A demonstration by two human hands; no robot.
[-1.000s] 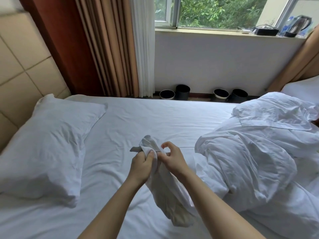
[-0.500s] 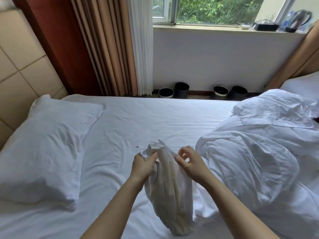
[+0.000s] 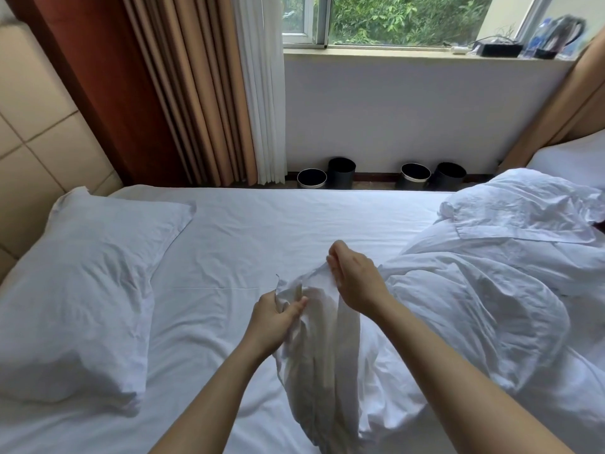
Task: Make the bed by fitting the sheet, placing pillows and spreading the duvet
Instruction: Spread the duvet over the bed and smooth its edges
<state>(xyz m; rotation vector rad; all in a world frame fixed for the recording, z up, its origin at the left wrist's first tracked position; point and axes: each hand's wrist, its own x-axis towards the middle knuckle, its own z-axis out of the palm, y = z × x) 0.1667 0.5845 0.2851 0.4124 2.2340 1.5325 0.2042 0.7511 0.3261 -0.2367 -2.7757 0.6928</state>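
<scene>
A white sheet [image 3: 278, 231] covers the bed. One white pillow [image 3: 82, 290] lies at the left by the headboard. A crumpled white duvet [image 3: 491, 306] is heaped on the right side. Between them I hold up a limp white pillowcase [image 3: 320, 355] that hangs down in front of me. My left hand [image 3: 275, 319] pinches its upper left edge. My right hand [image 3: 357, 280] grips its upper right edge, a little higher and farther away. The two hands are apart, with the cloth's top edge stretched between them.
A padded headboard [image 3: 36, 132] stands at the left. Curtains [image 3: 196, 93] hang beyond the bed, and several dark bins [image 3: 342, 173] stand on the floor under the window. A kettle and bottle [image 3: 553, 37] sit on the sill. Another bed [image 3: 573, 155] shows at far right.
My hands, close together a second ago, have drawn apart along the pillowcase's top edge. The right hand has risen and moved right; the cloth has spread wider.
</scene>
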